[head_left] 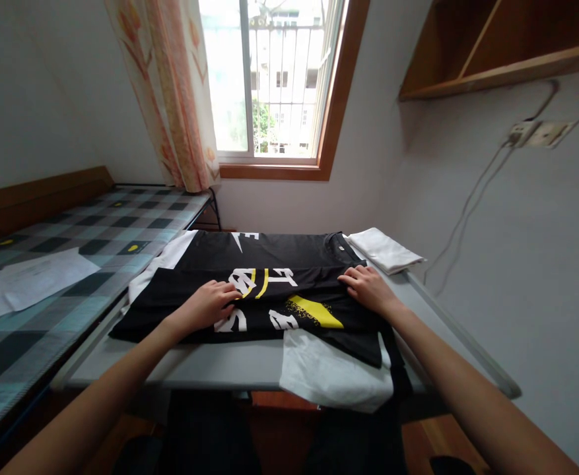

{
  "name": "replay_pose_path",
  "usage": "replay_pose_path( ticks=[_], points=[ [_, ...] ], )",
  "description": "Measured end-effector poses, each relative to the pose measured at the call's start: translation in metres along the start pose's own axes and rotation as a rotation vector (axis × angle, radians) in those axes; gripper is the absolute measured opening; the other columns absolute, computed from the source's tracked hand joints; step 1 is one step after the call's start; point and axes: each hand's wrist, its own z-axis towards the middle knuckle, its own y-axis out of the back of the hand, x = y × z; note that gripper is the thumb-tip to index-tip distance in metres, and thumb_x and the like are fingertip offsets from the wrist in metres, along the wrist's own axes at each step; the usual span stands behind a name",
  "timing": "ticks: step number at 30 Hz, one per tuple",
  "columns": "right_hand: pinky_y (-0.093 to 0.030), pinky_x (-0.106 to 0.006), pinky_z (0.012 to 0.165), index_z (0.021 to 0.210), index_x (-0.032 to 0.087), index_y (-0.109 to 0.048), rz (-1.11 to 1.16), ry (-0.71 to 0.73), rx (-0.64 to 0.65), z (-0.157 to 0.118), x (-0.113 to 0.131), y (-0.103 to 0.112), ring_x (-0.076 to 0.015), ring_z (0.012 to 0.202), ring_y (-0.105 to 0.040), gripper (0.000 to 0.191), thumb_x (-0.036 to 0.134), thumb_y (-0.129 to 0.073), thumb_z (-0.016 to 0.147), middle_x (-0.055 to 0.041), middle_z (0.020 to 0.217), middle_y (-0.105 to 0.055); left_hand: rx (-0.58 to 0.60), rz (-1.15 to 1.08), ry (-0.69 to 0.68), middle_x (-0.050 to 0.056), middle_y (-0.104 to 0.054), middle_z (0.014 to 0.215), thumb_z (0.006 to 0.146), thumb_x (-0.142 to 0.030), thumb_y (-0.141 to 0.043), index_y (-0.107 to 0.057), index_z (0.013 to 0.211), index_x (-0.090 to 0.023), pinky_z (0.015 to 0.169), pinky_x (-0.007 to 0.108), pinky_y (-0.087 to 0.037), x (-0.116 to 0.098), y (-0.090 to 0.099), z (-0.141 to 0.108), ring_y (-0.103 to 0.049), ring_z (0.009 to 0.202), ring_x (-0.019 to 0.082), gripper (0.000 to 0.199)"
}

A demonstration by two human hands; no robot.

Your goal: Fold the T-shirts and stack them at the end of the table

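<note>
A black T-shirt [180, 257] with white and yellow print lies across the grey table, its lower part turned over toward the far side. On the printed fabric left of the middle rests my left hand [211, 303], palm down, fingers stretched out. My right hand [368, 288] lies on the shirt's right part, near the collar [344, 247], with its fingers slightly bent and apart. Neither hand visibly grips the cloth. A white sleeve [339, 369] hangs over the table's near edge, and another white part [163, 264] sticks out at the left.
A folded white cloth [385, 249] sits at the table's [210, 366] far right corner. On the left stands a bed with a checkered cover [140, 218] and papers [46, 277]. The wall with a socket [541, 134] borders the right; a window [274, 86] is ahead.
</note>
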Motion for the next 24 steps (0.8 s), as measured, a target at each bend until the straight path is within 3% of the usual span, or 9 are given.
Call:
replay_pose_path(
  ticks=[4, 9, 17, 24],
  points=[
    [-0.033, -0.035, 0.080, 0.109, 0.021, -0.068, -0.050, -0.063, -0.014, 0.000, 0.001, 0.000, -0.0236, 0.092, -0.055, 0.031, 0.012, -0.057, 0.082, -0.0079, 0.103, -0.067, -0.079, -0.016, -0.094, 0.006, -0.066, 0.102, 0.086, -0.021, -0.061, -0.065, 0.111, -0.020, 0.080, 0.031, -0.046, -0.023, -0.014, 0.034, -0.063, 0.091, 0.020, 0.025],
    [-0.032, -0.035, 0.080, 0.100, 0.020, -0.072, -0.047, -0.112, -0.087, -0.006, -0.002, 0.003, -0.0220, 0.087, -0.056, 0.024, 0.013, -0.055, 0.085, -0.0068, 0.093, -0.068, -0.163, -0.017, -0.133, 0.005, -0.065, 0.094, 0.086, -0.016, -0.059, -0.067, 0.100, -0.019, 0.076, 0.029, -0.046, -0.030, -0.026, 0.058, -0.062, 0.084, 0.017, 0.017],
    [-0.033, -0.033, 0.076, 0.099, 0.024, -0.076, 0.038, -0.134, -0.117, -0.020, -0.003, -0.010, -0.0200, 0.083, -0.056, 0.024, 0.014, -0.057, 0.086, -0.0049, 0.089, -0.069, -0.339, -0.017, -0.174, 0.004, -0.065, 0.088, 0.085, -0.014, -0.058, -0.070, 0.091, -0.019, 0.074, 0.029, -0.046, -0.033, -0.036, 0.056, -0.059, 0.077, 0.016, 0.014],
    [-0.035, -0.033, 0.077, 0.101, 0.023, -0.075, 0.081, -0.172, -0.159, -0.022, -0.005, -0.015, -0.0195, 0.084, -0.057, 0.025, 0.016, -0.056, 0.087, -0.0057, 0.091, -0.069, -0.498, -0.211, -0.041, 0.004, -0.063, 0.087, 0.089, -0.018, -0.056, -0.070, 0.095, -0.018, 0.071, 0.025, -0.047, -0.031, -0.033, 0.056, -0.060, 0.077, 0.014, 0.015]
  ],
)
